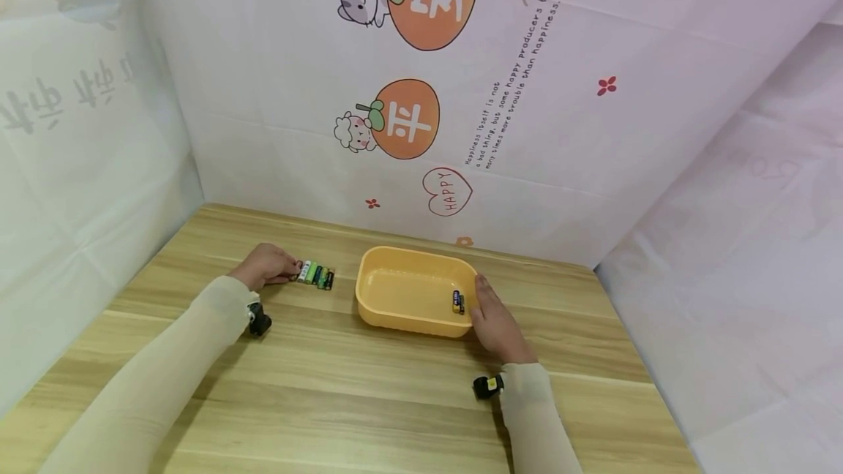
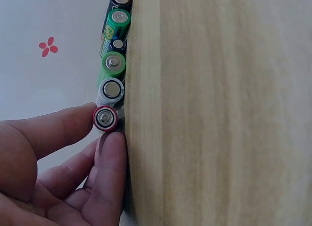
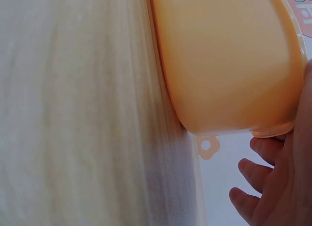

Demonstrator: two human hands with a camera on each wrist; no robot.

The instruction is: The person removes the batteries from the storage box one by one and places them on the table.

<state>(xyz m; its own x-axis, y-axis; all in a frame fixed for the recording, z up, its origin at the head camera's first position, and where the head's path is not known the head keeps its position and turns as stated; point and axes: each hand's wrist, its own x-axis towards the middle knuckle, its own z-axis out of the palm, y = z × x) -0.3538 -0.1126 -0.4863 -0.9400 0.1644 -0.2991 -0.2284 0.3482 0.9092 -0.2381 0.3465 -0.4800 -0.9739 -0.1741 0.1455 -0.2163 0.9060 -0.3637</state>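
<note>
At the left end of a tight row of batteries (image 1: 313, 274), my left hand (image 1: 271, 266) pinches the end battery with a red ring (image 2: 105, 118) between thumb and finger. White, light green, dark blue, green and black batteries lie side by side beyond it, their ends facing the left wrist camera. My right hand (image 1: 494, 319) holds the right end of a yellow plastic box (image 1: 416, 325) at its rim, with several fingertips (image 3: 255, 173) outside the end wall. Inside the box, near that end, two batteries (image 1: 458, 303) lie together.
The box and the row stand toward the back of a wood-grain table (image 1: 369, 401). A printed white cloth (image 1: 527, 196) rises behind the back edge, and more cloth hangs at both sides. Bare tabletop separates the row from the box.
</note>
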